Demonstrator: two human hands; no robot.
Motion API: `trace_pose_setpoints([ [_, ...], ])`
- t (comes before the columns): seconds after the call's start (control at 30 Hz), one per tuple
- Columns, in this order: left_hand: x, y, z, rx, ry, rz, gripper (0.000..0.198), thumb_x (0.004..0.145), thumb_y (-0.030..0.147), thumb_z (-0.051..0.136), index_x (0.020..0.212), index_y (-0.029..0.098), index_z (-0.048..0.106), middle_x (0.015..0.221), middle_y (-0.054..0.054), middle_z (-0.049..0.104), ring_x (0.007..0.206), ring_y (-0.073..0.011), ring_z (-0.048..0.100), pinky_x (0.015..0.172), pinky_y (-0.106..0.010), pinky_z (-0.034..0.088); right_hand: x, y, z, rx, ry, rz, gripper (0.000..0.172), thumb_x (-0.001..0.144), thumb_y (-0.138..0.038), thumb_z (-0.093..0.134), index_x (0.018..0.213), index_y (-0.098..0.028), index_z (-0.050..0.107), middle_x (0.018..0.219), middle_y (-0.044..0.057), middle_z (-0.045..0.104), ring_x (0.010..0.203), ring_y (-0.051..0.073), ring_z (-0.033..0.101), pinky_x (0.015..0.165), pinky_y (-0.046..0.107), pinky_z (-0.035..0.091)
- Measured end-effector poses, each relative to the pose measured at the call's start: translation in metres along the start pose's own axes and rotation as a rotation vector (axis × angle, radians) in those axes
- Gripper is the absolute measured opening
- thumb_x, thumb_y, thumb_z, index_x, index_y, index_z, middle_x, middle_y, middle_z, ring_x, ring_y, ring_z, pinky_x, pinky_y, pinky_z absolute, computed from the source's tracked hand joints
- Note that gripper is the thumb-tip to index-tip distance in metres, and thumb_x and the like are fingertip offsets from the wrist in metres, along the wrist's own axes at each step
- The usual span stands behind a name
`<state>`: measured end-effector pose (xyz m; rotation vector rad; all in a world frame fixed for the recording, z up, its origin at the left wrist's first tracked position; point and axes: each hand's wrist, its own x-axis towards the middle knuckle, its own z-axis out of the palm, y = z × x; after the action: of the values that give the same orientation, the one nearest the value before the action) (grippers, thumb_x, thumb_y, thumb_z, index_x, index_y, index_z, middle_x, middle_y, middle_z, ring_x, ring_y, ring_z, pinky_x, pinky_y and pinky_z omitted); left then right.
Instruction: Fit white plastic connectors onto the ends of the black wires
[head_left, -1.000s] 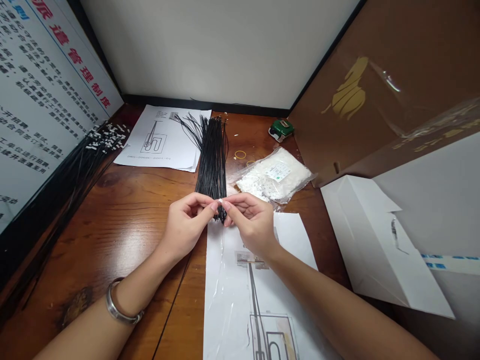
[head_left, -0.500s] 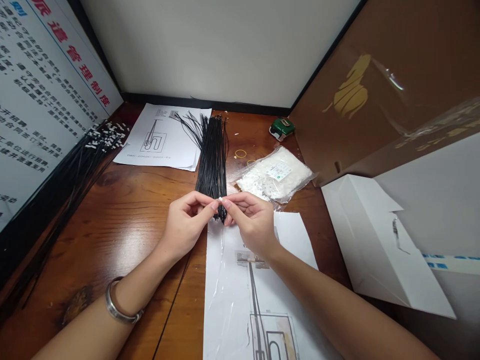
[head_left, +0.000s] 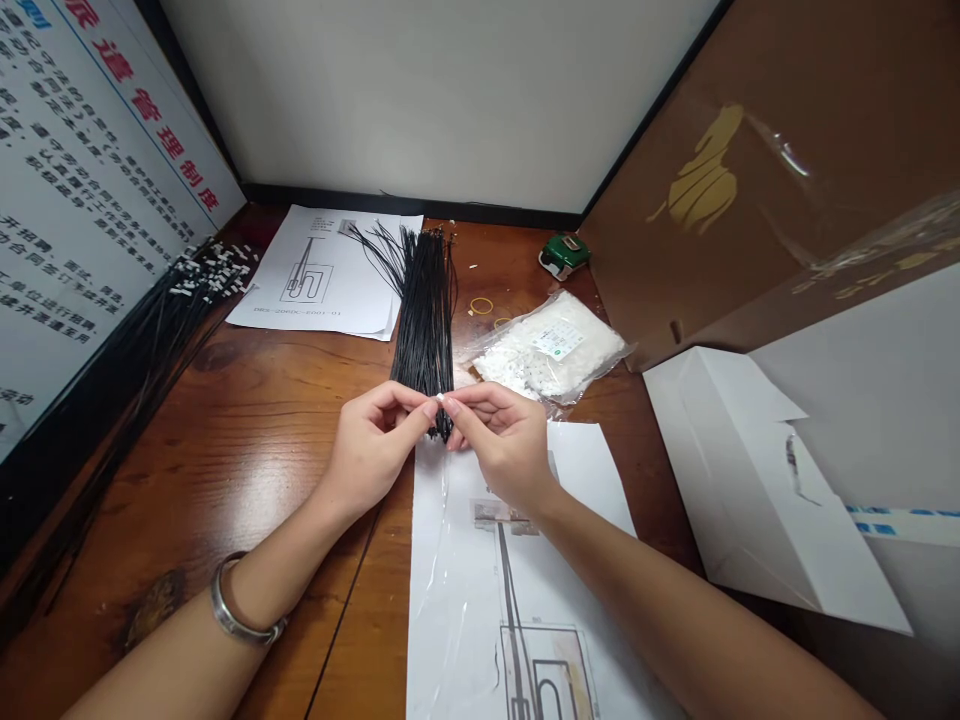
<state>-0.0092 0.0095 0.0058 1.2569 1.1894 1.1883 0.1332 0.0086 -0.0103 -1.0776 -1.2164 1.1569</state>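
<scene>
My two hands meet fingertip to fingertip over the near end of a bundle of black wires [head_left: 424,310]. A tiny white connector [head_left: 440,398] shows between them, pinched by the thumb and forefinger of my right hand [head_left: 510,440]. My left hand [head_left: 371,440] is closed in a pinch right beside it; its fingertips hide what they grip. Under the right hand lies a printed drawing sheet [head_left: 465,600] in clear plastic. Just beyond that hand rests a clear bag of small white parts [head_left: 551,345].
Black wires with white ends [head_left: 210,270] lie along the left panel. Drawing papers [head_left: 322,270] are at the back left, a green tape measure [head_left: 564,256] at the back right. Rubber bands [head_left: 481,306] lie near the bag. A brown box [head_left: 750,150] and white carton [head_left: 750,470] border the right.
Both hands stay in nearly the same place, fingertips still together around the white connector. Only a very slight shift of the view shows.
</scene>
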Motion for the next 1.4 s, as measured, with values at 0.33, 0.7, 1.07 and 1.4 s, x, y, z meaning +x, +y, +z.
trace_pose_setpoints([
  [0.33, -0.0004, -0.0049, -0.0032, 0.030, -0.026, 0.002, 0.017, 0.076, 0.029, 0.069, 0.069, 0.015, 0.064, 0.060, 0.000, 0.059, 0.054, -0.0098, 0.048, 0.052, -0.022, 0.038, -0.0021, 0.0010, -0.0003, -0.135, 0.001, -0.111, 0.008, 0.080, -0.025, 0.065, 0.076, -0.018, 0.067, 0.061, 0.000, 0.067, 0.045, 0.010, 0.058, 0.043, 0.025, 0.049],
  [0.7, -0.0008, -0.0048, -0.0032, 0.063, -0.025, -0.003, 0.017, 0.074, 0.030, 0.068, 0.068, 0.014, 0.065, 0.057, 0.001, 0.057, 0.052, -0.0096, 0.046, 0.050, -0.022, 0.037, -0.0023, 0.0046, -0.0017, -0.422, 0.059, -0.415, 0.007, 0.082, -0.017, 0.061, 0.077, -0.018, 0.066, 0.067, 0.001, 0.070, 0.046, 0.009, 0.058, 0.043, 0.023, 0.048],
  [1.07, 0.0001, -0.0042, -0.0023, 0.081, -0.023, -0.010, 0.017, 0.072, 0.029, 0.068, 0.066, 0.013, 0.064, 0.056, 0.001, 0.055, 0.052, -0.0091, 0.044, 0.049, -0.022, 0.036, 0.0006, 0.0067, -0.0050, -0.584, 0.060, -0.652, 0.010, 0.081, -0.010, 0.059, 0.080, -0.018, 0.066, 0.060, 0.000, 0.068, 0.043, 0.009, 0.056, 0.041, 0.022, 0.046],
  [1.4, 0.0005, -0.0056, -0.0028, 0.094, -0.025, -0.025, 0.017, 0.073, 0.029, 0.068, 0.067, 0.014, 0.065, 0.058, 0.000, 0.057, 0.053, -0.0100, 0.047, 0.051, -0.022, 0.038, 0.0005, 0.0072, -0.0047, -0.611, 0.079, -0.659, 0.009, 0.081, -0.012, 0.060, 0.079, -0.019, 0.066, 0.059, -0.001, 0.068, 0.042, 0.009, 0.056, 0.040, 0.022, 0.047],
])
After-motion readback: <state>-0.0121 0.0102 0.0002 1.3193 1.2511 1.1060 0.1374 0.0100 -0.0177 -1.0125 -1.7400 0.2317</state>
